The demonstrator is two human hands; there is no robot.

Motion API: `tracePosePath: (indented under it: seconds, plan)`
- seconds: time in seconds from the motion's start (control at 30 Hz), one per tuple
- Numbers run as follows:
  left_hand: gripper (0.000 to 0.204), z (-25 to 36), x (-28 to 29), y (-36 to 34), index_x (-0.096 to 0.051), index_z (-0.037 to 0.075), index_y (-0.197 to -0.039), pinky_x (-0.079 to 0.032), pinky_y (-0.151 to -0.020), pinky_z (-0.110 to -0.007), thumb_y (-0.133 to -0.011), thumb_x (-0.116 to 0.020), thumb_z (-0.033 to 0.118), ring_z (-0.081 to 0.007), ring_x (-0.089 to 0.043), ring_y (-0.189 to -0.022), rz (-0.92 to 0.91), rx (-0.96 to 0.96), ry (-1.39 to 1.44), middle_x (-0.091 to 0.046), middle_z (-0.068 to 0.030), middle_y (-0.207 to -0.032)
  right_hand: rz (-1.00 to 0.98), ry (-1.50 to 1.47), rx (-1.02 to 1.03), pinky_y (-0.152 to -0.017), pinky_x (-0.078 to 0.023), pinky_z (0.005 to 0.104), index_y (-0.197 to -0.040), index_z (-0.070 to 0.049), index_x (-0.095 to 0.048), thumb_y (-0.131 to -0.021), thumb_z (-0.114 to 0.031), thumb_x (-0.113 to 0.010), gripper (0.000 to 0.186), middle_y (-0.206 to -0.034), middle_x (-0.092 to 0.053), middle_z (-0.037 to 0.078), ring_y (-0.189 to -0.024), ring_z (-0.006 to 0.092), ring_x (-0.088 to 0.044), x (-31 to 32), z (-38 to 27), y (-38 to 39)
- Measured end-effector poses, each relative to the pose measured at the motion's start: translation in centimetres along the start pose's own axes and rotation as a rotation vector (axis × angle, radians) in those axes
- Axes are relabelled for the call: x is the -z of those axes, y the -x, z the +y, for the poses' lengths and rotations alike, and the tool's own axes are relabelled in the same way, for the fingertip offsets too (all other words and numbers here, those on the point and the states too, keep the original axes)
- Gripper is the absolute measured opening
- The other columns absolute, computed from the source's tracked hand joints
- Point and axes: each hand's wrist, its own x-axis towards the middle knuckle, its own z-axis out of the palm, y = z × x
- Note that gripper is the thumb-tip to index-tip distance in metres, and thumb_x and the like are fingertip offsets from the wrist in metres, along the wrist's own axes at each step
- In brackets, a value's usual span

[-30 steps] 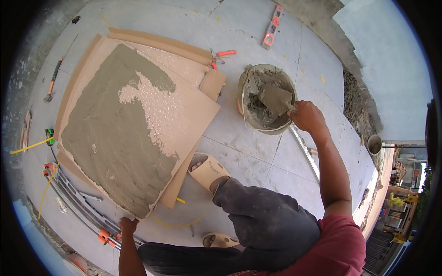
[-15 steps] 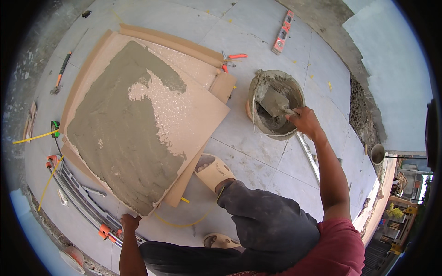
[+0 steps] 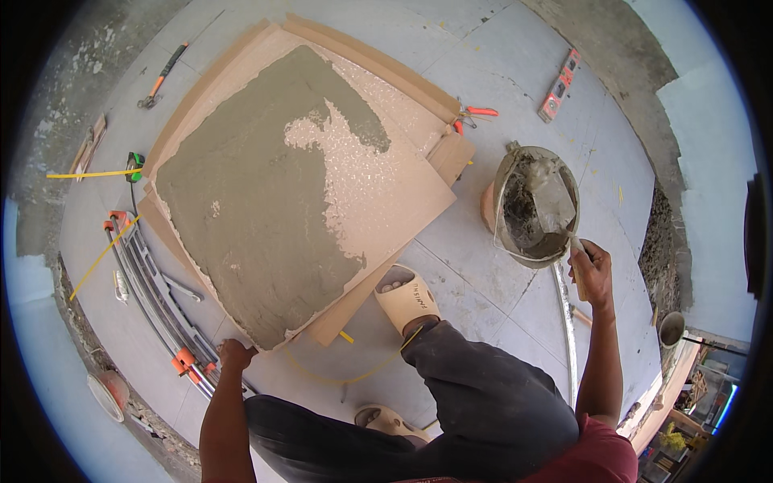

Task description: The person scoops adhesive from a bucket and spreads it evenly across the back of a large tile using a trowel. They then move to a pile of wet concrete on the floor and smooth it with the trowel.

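Observation:
My right hand (image 3: 593,274) is closed round the handle of a trowel (image 3: 555,208). The mortar-smeared blade lies inside a bucket (image 3: 493,211) with wet grey mortar caked on its walls. To the left, a large square tile (image 3: 419,201) lies on cardboard (image 3: 370,64), its textured face turned up. Grey mortar (image 3: 250,201) covers most of it, leaving a bare patch toward the right. My left hand (image 3: 235,354) is closed at the tile's near corner, with a small dark tip showing toward the tile; what the fingers hold is hidden.
A hammer (image 3: 163,75), a tape measure (image 3: 134,167) and a metal rail tool (image 3: 157,298) lie left of the tile. Pliers (image 3: 475,113) and a red spirit level (image 3: 560,84) lie beyond the bucket. A metal straightedge (image 3: 565,330) runs beside my right forearm. My sandalled foot (image 3: 408,302) stands by the cardboard.
The view has shifted, so the tile and bucket sit further right in it. The trowel blade has turned within the bucket, and my right hand is now nearer me, below the rim.

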Motion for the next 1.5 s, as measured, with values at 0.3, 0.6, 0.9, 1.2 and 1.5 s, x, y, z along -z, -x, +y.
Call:
tracePosePath:
  seconds: [0.3, 0.6, 0.9, 1.2, 1.5]
  plan:
    - [0.093, -0.1, 0.0, 0.6, -0.055, -0.016, -0.12, -0.037, -0.109, -0.043, -0.07, -0.077, 0.06, -0.0452, -0.044, -0.129, 0.018, -0.033, -0.008, -0.043, -0.0353, -0.138, -0.329, 0.136, 0.344, -0.065, -0.048, 0.0332, -0.114, 0.004, -0.06, -0.082, -0.009, -0.065, 0.034, -0.082, -0.063, 0.012, -0.068, 0.0182, -0.058, -10.0, -7.3, 0.2]
    - [0.115, 0.6, -0.7, 0.8, -0.023, -0.019, -0.139, -0.034, -0.112, -0.04, -0.072, -0.077, 0.056, -0.0459, -0.031, -0.138, -0.024, 0.065, 0.051, -0.031, -0.037, -0.145, -0.327, 0.674, 0.815, -0.079, -0.049, 0.0446, -0.121, -0.002, -0.054, -0.08, -0.008, -0.068, 0.044, -0.1, -0.057, 0.016, -0.093, 0.0353, -0.058, -22.7, -7.8, -0.9]
    - [0.125, 0.9, 0.7, 1.7, -0.01, -0.018, -0.144, -0.028, -0.116, -0.038, -0.071, -0.079, 0.056, -0.0432, -0.024, -0.142, -0.067, 0.129, 0.191, -0.018, -0.0403, -0.148, -0.384, 0.798, 0.859, -0.081, -0.049, 0.045, -0.12, -0.003, -0.054, -0.08, -0.01, -0.067, 0.042, -0.104, -0.057, 0.015, -0.095, 0.0346, -0.059, -22.0, -10.6, -2.7]
    - [0.123, 0.6, 0.0, 1.3, -0.011, -0.02, -0.142, -0.029, -0.115, -0.038, -0.072, -0.078, 0.055, -0.0434, -0.025, -0.142, -0.036, 0.102, 0.168, -0.017, -0.0422, -0.147, -0.454, 0.817, 0.809, -0.083, -0.049, 0.0466, -0.12, -0.003, -0.055, -0.086, -0.022, -0.065, 0.04, -0.104, -0.063, 0.02, -0.098, 0.0381, -0.062, -22.8, -10.4, -5.7]
    - [0.126, 1.0, -0.1, 1.1, -0.008, -0.018, -0.144, -0.03, -0.115, -0.037, -0.07, -0.079, 0.056, -0.0418, -0.026, -0.142, -0.069, 0.147, 0.151, -0.016, -0.0418, -0.148, -0.5, 0.766, 0.914, -0.084, -0.051, 0.0477, -0.12, -0.005, -0.057, -0.092, -0.034, -0.059, 0.04, -0.103, -0.066, 0.021, -0.097, 0.0393, -0.063, -28.6, -9.9, -13.5]
